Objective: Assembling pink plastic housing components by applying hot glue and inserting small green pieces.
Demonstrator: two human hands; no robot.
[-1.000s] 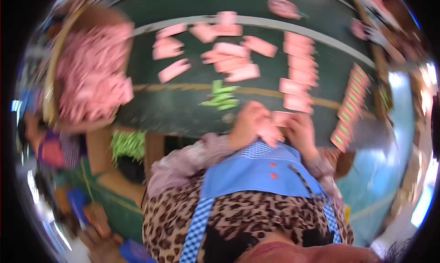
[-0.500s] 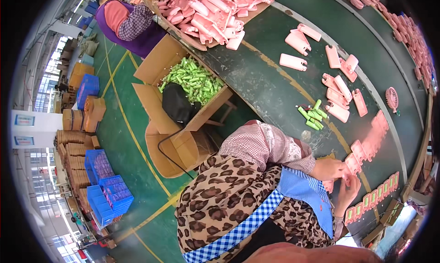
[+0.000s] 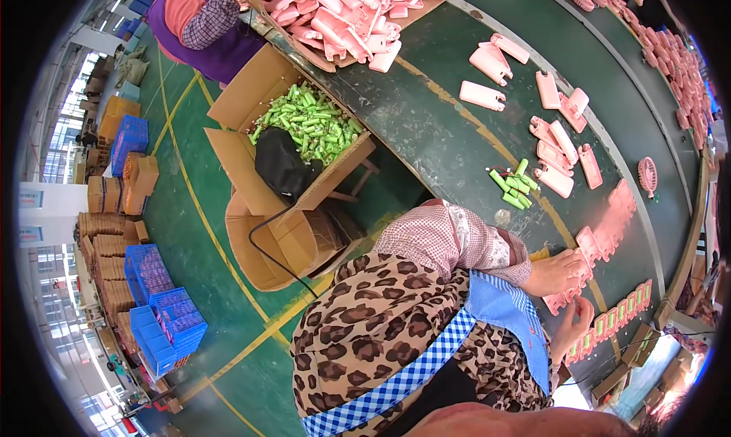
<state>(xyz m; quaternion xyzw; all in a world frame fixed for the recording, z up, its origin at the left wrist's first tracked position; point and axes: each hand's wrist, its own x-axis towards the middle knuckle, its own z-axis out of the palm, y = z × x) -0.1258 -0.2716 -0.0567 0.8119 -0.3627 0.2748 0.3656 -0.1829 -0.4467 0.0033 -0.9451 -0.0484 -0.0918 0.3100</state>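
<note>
My left hand [image 3: 554, 274] rests back upward over a line of pink plastic casing halves [image 3: 607, 228] on the dark green table. Its fingers stretch out across the pieces near it. Just below, my right hand [image 3: 572, 327] is beside the near end of that line, fingers bent and thumb apart, with nothing I can make out in them. Between both hands lies a pink casing [image 3: 558, 301]. Past my right hand runs a second row of pink casings with green inserts [image 3: 611, 320]. Green battery cells with wires [image 3: 513, 184] lie in a small pile beyond my left hand.
Loose pink casings [image 3: 557, 151] lie farther off, near a round pink grille [image 3: 647, 176]. A large heap of casings [image 3: 346, 18] fills the far end. Left of the table, an open carton [image 3: 232, 159] holds green cells and a black bag [image 3: 283, 165]. A co-worker [image 3: 205, 33] is behind it.
My hands have moved apart from the pink casing they were both on. The left now spreads over the line of casings; the right has drawn back slightly. The view has shifted a little.
</note>
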